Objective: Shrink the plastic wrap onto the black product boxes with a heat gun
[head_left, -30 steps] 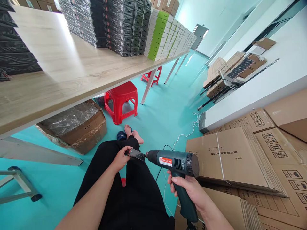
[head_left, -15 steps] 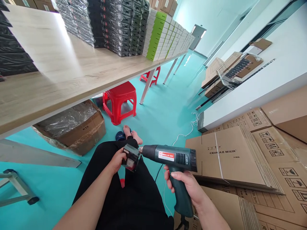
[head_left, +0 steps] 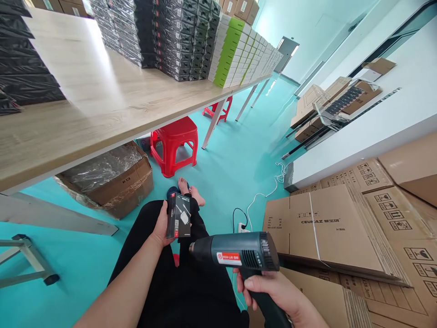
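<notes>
My left hand (head_left: 161, 226) is closed round a small black product box (head_left: 180, 216), its printed face with a white device picture turned up toward me. In my right hand (head_left: 269, 289) is a dark green heat gun (head_left: 235, 251) with a red and white label, gripped by its handle. The gun's nozzle points left, just below and right of the box, apart from it. Both are above my lap, over black trousers (head_left: 153, 278).
A wooden table (head_left: 136, 102) carries stacks of film-wrapped black boxes (head_left: 186, 41) and white-green boxes (head_left: 235, 54). Below stand a red stool (head_left: 175, 141) and an open carton (head_left: 126, 182) with clear film. Flattened cartons (head_left: 336, 228) lie right. A white cable (head_left: 262, 195) runs to a power strip (head_left: 243, 227).
The box has turned so its printed face shows and has risen slightly. The heat gun has moved down and a little left, its nozzle now lower than the box's middle.
</notes>
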The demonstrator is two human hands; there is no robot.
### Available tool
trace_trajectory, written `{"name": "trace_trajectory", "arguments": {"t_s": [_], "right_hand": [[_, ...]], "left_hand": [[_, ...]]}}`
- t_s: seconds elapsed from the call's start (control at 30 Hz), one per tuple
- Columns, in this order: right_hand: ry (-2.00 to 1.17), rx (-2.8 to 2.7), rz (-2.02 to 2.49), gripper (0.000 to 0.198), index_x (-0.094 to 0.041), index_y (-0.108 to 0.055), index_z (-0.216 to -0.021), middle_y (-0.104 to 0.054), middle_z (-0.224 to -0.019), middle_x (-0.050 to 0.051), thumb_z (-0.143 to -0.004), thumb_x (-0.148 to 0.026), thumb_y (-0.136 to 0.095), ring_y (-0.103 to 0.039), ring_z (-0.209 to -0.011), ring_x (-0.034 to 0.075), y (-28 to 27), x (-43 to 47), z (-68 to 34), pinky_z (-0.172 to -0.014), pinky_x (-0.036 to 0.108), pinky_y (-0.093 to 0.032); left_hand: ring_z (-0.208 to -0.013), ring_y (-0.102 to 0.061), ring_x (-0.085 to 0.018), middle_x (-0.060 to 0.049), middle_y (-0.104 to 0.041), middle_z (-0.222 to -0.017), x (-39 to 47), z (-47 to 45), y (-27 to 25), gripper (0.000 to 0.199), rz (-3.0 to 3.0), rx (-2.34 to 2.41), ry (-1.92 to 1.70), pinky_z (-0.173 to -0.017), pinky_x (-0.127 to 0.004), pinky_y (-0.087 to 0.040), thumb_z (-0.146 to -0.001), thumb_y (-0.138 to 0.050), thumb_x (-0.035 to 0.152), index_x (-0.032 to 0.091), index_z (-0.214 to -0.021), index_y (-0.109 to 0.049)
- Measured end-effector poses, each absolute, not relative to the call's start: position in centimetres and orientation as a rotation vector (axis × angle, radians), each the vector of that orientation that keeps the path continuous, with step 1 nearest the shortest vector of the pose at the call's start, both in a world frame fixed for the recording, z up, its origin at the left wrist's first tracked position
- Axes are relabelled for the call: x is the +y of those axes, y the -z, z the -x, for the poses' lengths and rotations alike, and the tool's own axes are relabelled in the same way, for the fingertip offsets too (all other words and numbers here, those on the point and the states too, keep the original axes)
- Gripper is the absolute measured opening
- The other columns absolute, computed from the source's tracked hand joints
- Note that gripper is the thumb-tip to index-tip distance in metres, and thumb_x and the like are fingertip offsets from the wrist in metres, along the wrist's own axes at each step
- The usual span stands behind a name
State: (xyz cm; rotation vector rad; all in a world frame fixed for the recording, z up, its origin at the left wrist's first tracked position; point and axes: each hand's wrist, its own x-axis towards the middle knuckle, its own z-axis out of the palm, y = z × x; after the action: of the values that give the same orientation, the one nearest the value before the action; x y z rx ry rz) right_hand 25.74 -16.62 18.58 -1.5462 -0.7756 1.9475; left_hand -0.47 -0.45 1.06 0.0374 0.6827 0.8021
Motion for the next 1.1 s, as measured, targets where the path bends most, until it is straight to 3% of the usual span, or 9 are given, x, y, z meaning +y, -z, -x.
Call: {"name": "trace_trajectory", "arguments": {"t_s": [0.17, 0.27, 0.4, 0.6, 1.1], "right_hand": [[-1.746, -0.605, 1.576, 0.030, -0.013, -0.065, -0.102, -0.067, -0.083, 0.008, -0.076, -0.028, -0.063, -0.059, -0.060, 0.014, -17.3, -16.3, -26.7, -0.052, 0.024, -0.046], [-1.660, -0.535, 1.542, 0.028, -0.013, -0.065, -0.100, -0.066, -0.081, 0.007, -0.077, -0.028, -0.060, -0.058, -0.060, 0.014, -17.5, -15.6, -27.2, -0.050, 0.023, -0.045], [-1.651, -0.458, 1.479, 0.026, -0.013, -0.065, -0.101, -0.065, -0.083, 0.007, -0.080, -0.027, -0.059, -0.059, -0.063, 0.013, -18.1, -14.9, -27.9, -0.052, 0.022, -0.046], [-1.678, -0.462, 1.457, 0.026, -0.014, -0.064, -0.104, -0.065, -0.086, 0.007, -0.083, -0.027, -0.057, -0.059, -0.065, 0.013, -17.8, -14.6, -28.7, -0.054, 0.022, -0.047], [-1.653, -0.589, 1.547, 0.028, -0.013, -0.064, -0.101, -0.065, -0.082, 0.007, -0.078, -0.029, -0.060, -0.059, -0.063, 0.015, -17.6, -13.6, -28.8, -0.052, 0.025, -0.048]], "left_hand": [[-0.078, -0.065, -0.025, -0.009, -0.069, -0.086, -1.0, -0.5, -0.3, 0.033, -0.420, 0.892, -0.766, -0.074, -0.039, -0.052, -0.067, -0.072, 0.029, 0.014, -0.096, -0.064], [-0.078, -0.063, -0.021, -0.004, -0.069, -0.085, -1.2, -1.0, 0.1, 0.033, -0.826, 1.028, -0.875, -0.070, -0.028, -0.049, -0.062, -0.072, 0.017, 0.017, -0.094, -0.065], [-0.082, -0.060, -0.019, -0.002, -0.066, -0.084, -0.9, -1.1, 0.2, 0.031, -1.156, 1.028, -0.931, -0.074, -0.026, -0.045, -0.066, -0.066, 0.015, 0.019, -0.096, -0.067], [-0.097, -0.058, -0.022, -0.005, -0.064, -0.102, -0.7, -0.8, 0.9, 0.038, -1.317, 1.044, -0.912, -0.086, -0.031, -0.044, -0.067, -0.059, 0.012, 0.020, -0.104, -0.064], [-0.100, -0.057, -0.022, -0.006, -0.062, -0.106, -0.8, -0.9, 0.7, 0.037, -1.424, 0.976, -0.895, -0.089, -0.034, -0.043, -0.068, -0.055, 0.010, 0.020, -0.102, -0.064]]}}
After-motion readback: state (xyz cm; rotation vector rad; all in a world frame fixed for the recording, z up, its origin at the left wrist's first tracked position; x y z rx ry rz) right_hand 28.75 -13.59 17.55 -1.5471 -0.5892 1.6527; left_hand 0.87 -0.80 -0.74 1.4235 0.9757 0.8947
